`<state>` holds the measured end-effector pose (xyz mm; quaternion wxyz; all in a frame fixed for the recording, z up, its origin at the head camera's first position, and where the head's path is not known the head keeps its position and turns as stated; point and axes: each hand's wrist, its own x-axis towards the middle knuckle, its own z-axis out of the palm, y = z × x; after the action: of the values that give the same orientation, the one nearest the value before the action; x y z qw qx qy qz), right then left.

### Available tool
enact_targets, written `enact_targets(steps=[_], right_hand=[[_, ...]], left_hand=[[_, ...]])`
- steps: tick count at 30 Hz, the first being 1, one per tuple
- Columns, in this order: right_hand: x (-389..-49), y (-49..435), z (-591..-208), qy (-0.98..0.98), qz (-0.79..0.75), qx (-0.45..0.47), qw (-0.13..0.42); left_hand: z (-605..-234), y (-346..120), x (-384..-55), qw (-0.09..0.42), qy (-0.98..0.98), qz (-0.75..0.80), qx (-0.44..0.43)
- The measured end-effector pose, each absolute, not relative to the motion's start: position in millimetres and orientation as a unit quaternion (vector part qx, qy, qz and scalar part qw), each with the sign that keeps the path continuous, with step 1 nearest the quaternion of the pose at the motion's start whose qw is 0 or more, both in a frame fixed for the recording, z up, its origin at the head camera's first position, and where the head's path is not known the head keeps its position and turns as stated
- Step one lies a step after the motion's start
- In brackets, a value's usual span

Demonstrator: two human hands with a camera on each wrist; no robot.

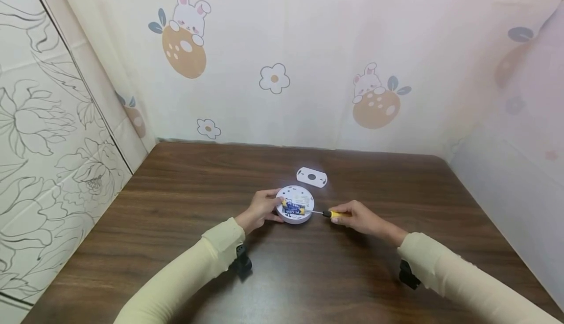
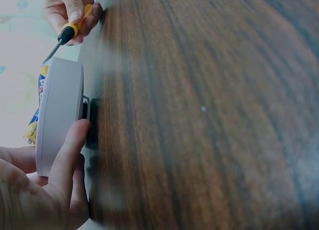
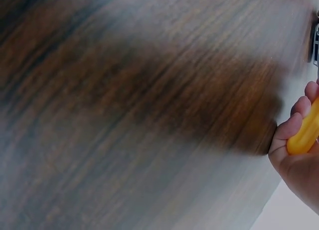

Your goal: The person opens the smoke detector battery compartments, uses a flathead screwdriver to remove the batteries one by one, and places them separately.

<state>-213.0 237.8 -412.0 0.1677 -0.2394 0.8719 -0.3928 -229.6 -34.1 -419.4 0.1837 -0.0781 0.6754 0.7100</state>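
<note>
In the head view my left hand (image 1: pixel 263 208) grips the left rim of a round white battery-powered device (image 1: pixel 304 194), its back turned up. Blue-and-yellow batteries (image 1: pixel 293 207) lie on that back, one end close to my left thumb. From the right, my right hand (image 1: pixel 359 218) holds a screwdriver (image 1: pixel 327 213) by its yellow-and-black handle. The metal tip reaches the battery ends at the device's right side. Seen edge-on in the left wrist view, the device (image 2: pixel 60 105) stands between fingers and thumb. Only the yellow handle (image 3: pixel 306 130) shows in the right wrist view.
Just behind the device, a white oblong plate (image 1: pixel 312 177) with a round central hole lies on the brown wooden table (image 1: pixel 211 167). Patterned cloth (image 1: pixel 317 35) hangs along the table's back edge. Black wrist cameras sit under both sleeves.
</note>
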Motion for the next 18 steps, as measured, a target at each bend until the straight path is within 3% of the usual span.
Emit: enact_targets(steps=[18], right_hand=[[-211, 252, -405, 0.883, -0.403, -0.188, 0.150]], left_hand=[[-419, -34, -228, 0.191, 0.673, 0.711, -0.074]])
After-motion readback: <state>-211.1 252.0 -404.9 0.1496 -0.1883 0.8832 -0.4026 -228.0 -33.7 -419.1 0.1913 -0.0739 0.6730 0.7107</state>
